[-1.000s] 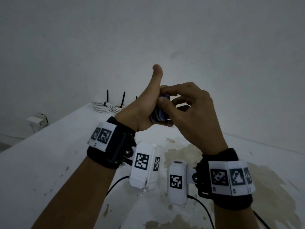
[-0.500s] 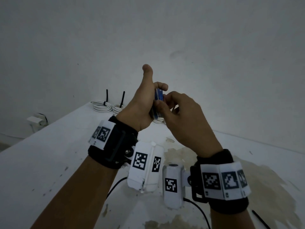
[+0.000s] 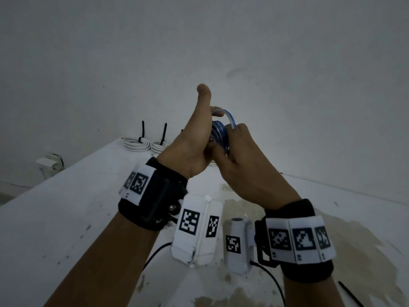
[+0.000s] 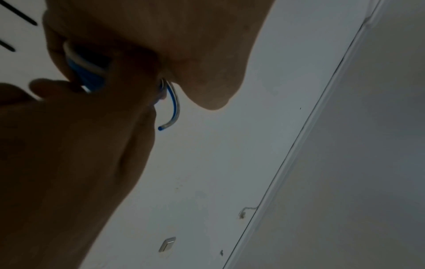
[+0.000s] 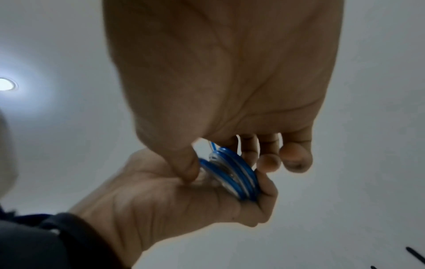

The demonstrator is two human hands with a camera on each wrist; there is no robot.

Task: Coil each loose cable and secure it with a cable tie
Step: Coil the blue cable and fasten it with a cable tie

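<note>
My fingers of the left hand curl round the blue cable coil, thumb up at twelve o'clock; my right hand pinches it above the table. Wristband markers carry no readable writing.

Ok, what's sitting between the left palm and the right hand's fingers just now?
The blue cable coil, seen in the right wrist view: the left hand cups it while the right hand's thumb and fingers pinch its loops.
</note>
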